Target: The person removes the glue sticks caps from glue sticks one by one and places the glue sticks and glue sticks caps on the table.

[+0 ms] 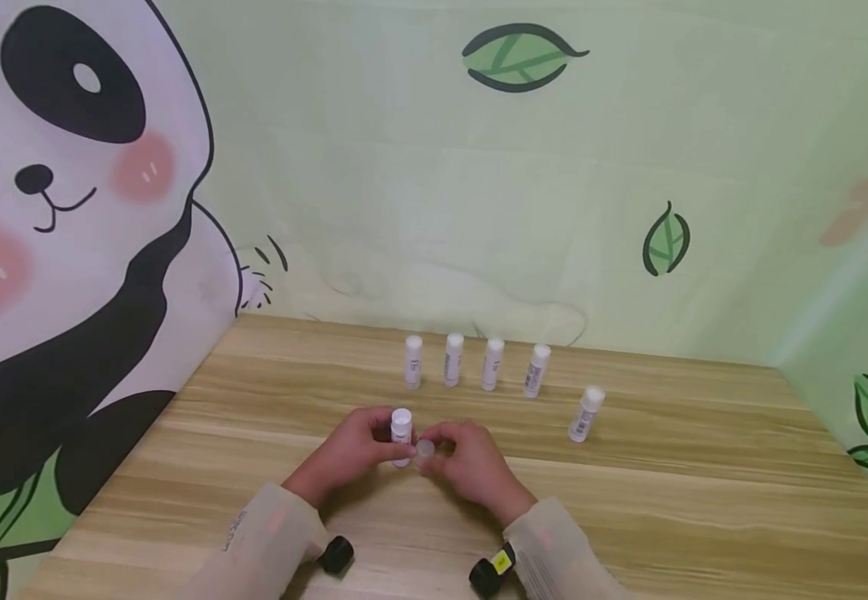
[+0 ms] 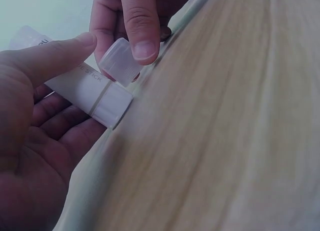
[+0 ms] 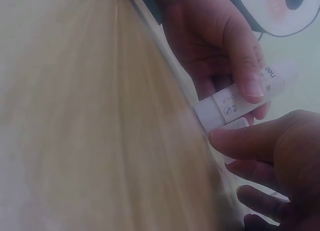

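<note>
A white glue stick [image 1: 401, 426] stands nearly upright on or just above the table, gripped between the thumb and fingers of my left hand [image 1: 351, 450]. The left wrist view shows printed lettering on the glue stick [image 2: 80, 86]. Beside its lower part, my right hand [image 1: 475, 467] pinches a small translucent cap [image 1: 425, 449] between thumb and fingers. In the left wrist view the ribbed cap [image 2: 119, 62] is separate from the stick and close to its side. The right wrist view has the cap [image 3: 238, 123] partly hidden by the thumb.
Several capped glue sticks [image 1: 452, 360] stand in a row towards the back of the wooden table [image 1: 291, 375]. Another glue stick [image 1: 587, 414] stands apart, to the right and nearer. A green cloth backdrop [image 1: 374, 167] with a panda print rises behind the table.
</note>
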The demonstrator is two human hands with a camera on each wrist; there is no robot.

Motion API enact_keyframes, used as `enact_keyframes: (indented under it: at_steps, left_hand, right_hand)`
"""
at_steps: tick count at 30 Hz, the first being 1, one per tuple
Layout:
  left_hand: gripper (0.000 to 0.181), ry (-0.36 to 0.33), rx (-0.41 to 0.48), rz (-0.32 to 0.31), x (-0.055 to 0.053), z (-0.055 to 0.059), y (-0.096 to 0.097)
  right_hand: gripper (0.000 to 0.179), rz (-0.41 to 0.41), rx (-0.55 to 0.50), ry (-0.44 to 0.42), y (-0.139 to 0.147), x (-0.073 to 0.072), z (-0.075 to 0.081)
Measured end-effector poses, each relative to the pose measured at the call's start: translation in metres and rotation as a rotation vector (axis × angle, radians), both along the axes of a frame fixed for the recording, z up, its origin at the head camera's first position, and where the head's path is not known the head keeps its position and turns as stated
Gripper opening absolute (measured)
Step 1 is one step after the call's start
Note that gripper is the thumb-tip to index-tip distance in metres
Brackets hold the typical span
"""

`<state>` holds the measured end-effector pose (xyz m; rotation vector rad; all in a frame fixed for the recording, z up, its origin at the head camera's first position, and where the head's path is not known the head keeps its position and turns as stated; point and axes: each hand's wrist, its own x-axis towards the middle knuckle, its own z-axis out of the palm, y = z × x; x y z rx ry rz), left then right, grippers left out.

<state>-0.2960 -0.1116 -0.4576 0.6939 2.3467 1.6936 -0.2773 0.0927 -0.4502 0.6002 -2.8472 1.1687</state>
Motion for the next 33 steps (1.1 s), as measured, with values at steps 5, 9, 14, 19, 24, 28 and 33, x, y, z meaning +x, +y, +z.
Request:
enact_keyframes:
  at_steps: [5,9,14,19,24,28,33]
  left_hand:
    - [0.022,-0.006,-0.024,0.010,-0.0014,-0.0006,0.0003]
    - [0.023,-0.003,-0.037,0.013,-0.0020,-0.0005,0.0005]
    - [0.022,-0.003,-0.033,0.003,-0.0018,-0.0011,0.0003]
    - [0.023,-0.002,-0.019,-0.013,-0.0012,-0.0016,-0.0003]
    - [0.024,-0.004,-0.010,-0.015,-0.0016,-0.0022,-0.0011]
    - [0.024,-0.002,-0.008,-0.011,-0.0025,-0.0035,-0.0008]
    - [0.024,-0.009,-0.016,-0.001,-0.0029,-0.0042,-0.0001]
  right_hand:
    - [0.021,0.005,0.001,-0.005,0.0008,-0.0015,-0.0013]
    - [0.021,0.004,-0.002,-0.013,0.0011,-0.0021,-0.0020]
    - [0.021,0.001,0.010,-0.022,0.0005,-0.0021,-0.0015]
    - [0.024,0.005,0.010,-0.047,-0.0008,-0.0016,0.0009]
    - [0.027,0.001,0.013,-0.066,-0.0015,-0.0012,0.0019]
    - [0.029,-0.001,0.012,-0.067,-0.0016,-0.0013,0.0015]
    - [0.029,0.000,0.010,-0.067,-0.0013,-0.0014,0.0014]
